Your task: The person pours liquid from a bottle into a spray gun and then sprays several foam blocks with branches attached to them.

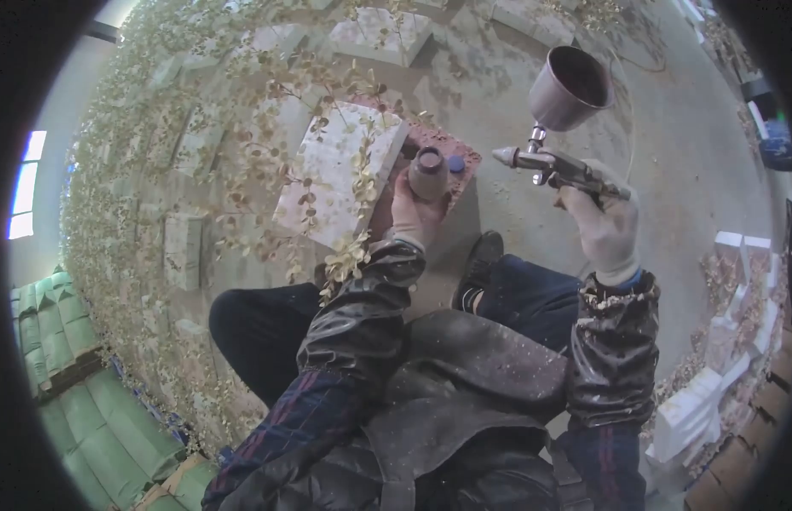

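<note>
My left hand (pixel 414 215), in a pale glove, is wrapped round a small bottle (pixel 429 177) with a dark neck. Beside the bottle, a blue cap (pixel 456 163) lies on a rough reddish block (pixel 466 153). My right hand (pixel 607 228), also gloved, grips the handle of a spray gun (pixel 568 166). The gun's nozzle points left, towards the bottle but apart from it. On top of the gun sits a cup (pixel 559 98), open at the top and dark inside. A tilted white block (pixel 332 162) stands left of the bottle, with leafy stems across it.
Many pale leafy stems (pixel 157 128) fill the left side, among white blocks (pixel 383 34) on the floor (pixel 515 111). Green sacks (pixel 115 417) are stacked at lower left. White foam pieces (pixel 690 417) stand at right. A thin hose (pixel 630 102) runs behind the gun.
</note>
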{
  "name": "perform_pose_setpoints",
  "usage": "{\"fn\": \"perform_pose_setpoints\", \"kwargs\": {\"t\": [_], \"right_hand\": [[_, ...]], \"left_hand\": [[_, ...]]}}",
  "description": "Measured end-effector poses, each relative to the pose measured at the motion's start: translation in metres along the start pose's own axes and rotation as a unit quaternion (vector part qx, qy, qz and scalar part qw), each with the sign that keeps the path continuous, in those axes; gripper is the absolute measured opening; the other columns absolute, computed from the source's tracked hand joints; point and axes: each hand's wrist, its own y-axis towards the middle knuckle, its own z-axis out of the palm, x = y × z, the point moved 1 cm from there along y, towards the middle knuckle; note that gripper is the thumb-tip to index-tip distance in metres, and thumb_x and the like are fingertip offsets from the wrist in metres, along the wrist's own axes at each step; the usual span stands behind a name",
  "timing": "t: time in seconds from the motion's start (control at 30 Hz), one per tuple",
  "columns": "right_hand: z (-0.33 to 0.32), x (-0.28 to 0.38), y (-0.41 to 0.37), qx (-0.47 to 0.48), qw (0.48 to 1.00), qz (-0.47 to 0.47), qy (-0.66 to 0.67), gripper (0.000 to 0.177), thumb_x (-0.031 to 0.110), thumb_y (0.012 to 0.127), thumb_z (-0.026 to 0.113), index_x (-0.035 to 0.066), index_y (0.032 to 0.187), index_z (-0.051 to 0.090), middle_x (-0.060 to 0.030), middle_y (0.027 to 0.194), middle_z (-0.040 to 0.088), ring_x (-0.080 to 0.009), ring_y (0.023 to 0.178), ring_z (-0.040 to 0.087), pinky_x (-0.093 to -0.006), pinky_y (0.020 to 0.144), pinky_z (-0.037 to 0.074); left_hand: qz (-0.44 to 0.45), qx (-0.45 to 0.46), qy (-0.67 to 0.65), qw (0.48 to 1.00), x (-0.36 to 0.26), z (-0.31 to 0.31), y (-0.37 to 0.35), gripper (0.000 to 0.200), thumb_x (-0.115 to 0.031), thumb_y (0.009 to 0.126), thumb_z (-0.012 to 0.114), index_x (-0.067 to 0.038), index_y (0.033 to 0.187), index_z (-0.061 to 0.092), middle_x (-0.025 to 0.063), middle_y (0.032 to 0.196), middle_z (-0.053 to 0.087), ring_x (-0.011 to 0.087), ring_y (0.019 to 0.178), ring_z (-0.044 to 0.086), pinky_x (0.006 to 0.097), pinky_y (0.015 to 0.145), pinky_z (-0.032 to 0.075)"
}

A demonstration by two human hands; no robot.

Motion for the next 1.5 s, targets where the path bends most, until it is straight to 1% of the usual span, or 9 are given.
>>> {"fn": "perform_pose_setpoints", "kwargs": {"t": [0.2, 0.3, 0.4, 0.5, 0.6, 0.9, 1.2, 1.4, 1.5], "right_hand": [[0.012, 0.008, 0.006, 0.004, 1.000, 0.015, 0.006, 0.021, 0.004, 0.088, 0.059, -0.003, 0.107, 0.066, -0.0122, 0.078, 0.066, -0.0191, 0.069, 0.062, -0.0292, 0.064, 0.054], [0.015, 0.015, 0.011, 0.004, 1.000, 0.024, 0.011, 0.022, 0.004, 0.087, 0.059, -0.004, 0.106, 0.066, -0.0125, 0.077, 0.066, -0.0191, 0.069, 0.063, -0.0299, 0.065, 0.056], [0.016, 0.013, 0.008, 0.004, 1.000, 0.004, 0.010, 0.020, 0.003, 0.088, 0.060, -0.004, 0.105, 0.066, -0.0138, 0.082, 0.068, -0.0198, 0.069, 0.065, -0.0299, 0.066, 0.057], [0.017, 0.013, 0.005, -0.006, 1.000, 0.007, 0.011, 0.015, 0.003, 0.088, 0.058, -0.001, 0.100, 0.067, -0.0097, 0.076, 0.066, -0.0185, 0.068, 0.063, -0.0283, 0.064, 0.053], [0.013, 0.008, 0.000, 0.003, 0.999, 0.011, -0.046, 0.020, 0.002, 0.088, 0.056, -0.004, 0.104, 0.067, -0.0113, 0.076, 0.066, -0.0201, 0.069, 0.062, -0.0301, 0.065, 0.054], [0.013, 0.012, -0.002, -0.007, 0.999, 0.010, -0.043, 0.009, 0.004, 0.087, 0.060, 0.000, 0.083, 0.068, -0.0098, 0.071, 0.067, -0.0191, 0.067, 0.062, -0.0301, 0.064, 0.053], [0.013, 0.009, -0.005, -0.039, 0.998, -0.043, -0.032, 0.014, -0.004, 0.082, 0.057, 0.001, 0.090, 0.068, -0.0084, 0.075, 0.067, -0.0169, 0.062, 0.059, -0.0276, 0.056, 0.049], [0.013, 0.003, -0.011, -0.023, 0.997, -0.064, -0.044, 0.013, -0.003, 0.081, 0.062, 0.004, 0.091, 0.066, -0.0046, 0.077, 0.064, -0.0154, 0.067, 0.055, -0.0276, 0.061, 0.047], [0.018, 0.010, -0.009, -0.020, 0.993, -0.109, -0.034, 0.018, -0.010, 0.077, 0.055, 0.004, 0.081, 0.066, -0.0042, 0.072, 0.063, -0.0136, 0.063, 0.053, -0.0253, 0.056, 0.041]], "left_hand": [[-0.023, 0.020, 0.069, 0.997, -0.041, -0.068, 0.057, 0.024, -0.031, 0.088, 0.061, -0.021, 0.109, 0.063, 0.0194, 0.116, 0.060, 0.0379, 0.101, 0.058, 0.0486, 0.079, 0.053], [0.017, 0.132, 0.163, 0.978, -0.049, -0.088, 0.057, 0.093, 0.005, 0.071, 0.077, -0.021, 0.146, 0.029, 0.0167, 0.142, 0.043, 0.0275, 0.121, 0.052, 0.0368, 0.098, 0.049], [0.229, 0.046, 0.555, 0.798, -0.033, -0.037, 0.005, 0.086, 0.000, 0.077, 0.073, -0.026, 0.147, 0.029, 0.0148, 0.146, 0.036, 0.0275, 0.125, 0.048, 0.0338, 0.101, 0.047], [0.200, 0.059, 0.501, 0.840, -0.062, -0.079, 0.034, 0.102, -0.035, 0.069, 0.087, -0.007, 0.149, 0.030, 0.0143, 0.142, 0.049, 0.0227, 0.130, 0.050, 0.0285, 0.110, 0.037], [0.458, -0.040, 0.839, 0.293, -0.069, -0.096, -0.022, 0.054, -0.034, 0.093, 0.052, -0.012, 0.142, 0.044, 0.0218, 0.126, 0.055, 0.0382, 0.107, 0.060, 0.0454, 0.088, 0.051], [0.163, -0.141, 0.968, 0.126, -0.077, -0.089, -0.047, 0.067, -0.046, 0.079, 0.071, -0.015, 0.131, 0.043, 0.0113, 0.128, 0.049, 0.0307, 0.122, 0.049, 0.0534, 0.085, 0.051], [0.398, -0.013, 0.906, 0.144, -0.051, -0.090, -0.069, 0.020, -0.020, 0.081, 0.057, -0.007, 0.095, 0.062, 0.0146, 0.081, 0.061, 0.0315, 0.074, 0.060, 0.0408, 0.064, 0.050], [0.520, 0.277, 0.729, 0.350, 0.034, 0.077, -0.208, 0.030, -0.012, 0.079, 0.069, -0.003, 0.107, 0.062, 0.0115, 0.094, 0.063, 0.0248, 0.088, 0.061, 0.0363, 0.081, 0.053], [0.622, 0.361, 0.661, 0.215, 0.027, 0.173, -0.239, 0.035, -0.006, 0.076, 0.072, -0.002, 0.108, 0.060, 0.0061, 0.089, 0.062, 0.0183, 0.080, 0.057, 0.0337, 0.075, 0.050]]}}
